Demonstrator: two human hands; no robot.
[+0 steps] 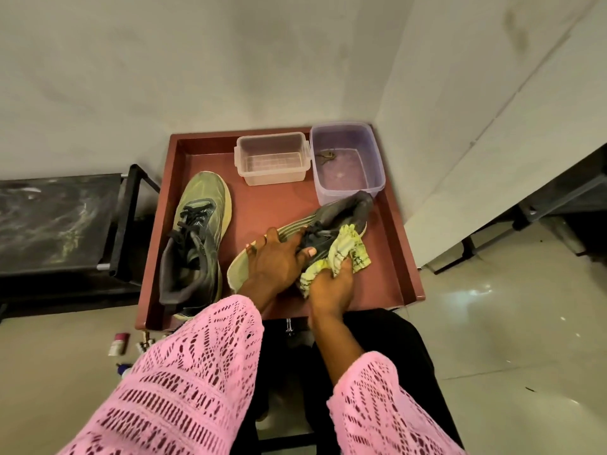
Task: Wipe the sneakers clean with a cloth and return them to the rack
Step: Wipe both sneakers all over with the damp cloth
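Observation:
Two grey-green sneakers lie in a reddish-brown tray [397,244]. One sneaker [197,224] rests upright on the tray's left side, toe pointing away from me. The other sneaker [341,211] lies tilted across the middle, heel toward the far right. My left hand [276,261] grips this second sneaker over its toe and laces. My right hand [331,280] is closed on a yellow-and-white cloth [348,247] pressed against the sneaker's near side. A black shoe rack [65,221] stands to the left of the tray.
A clear plastic box [272,159] and a purple-tinted tub of water [345,159] sit at the tray's far edge. White walls close the corner behind. Small bottles [118,343] lie on the floor at the lower left. My dark-clothed knees are under the tray's near edge.

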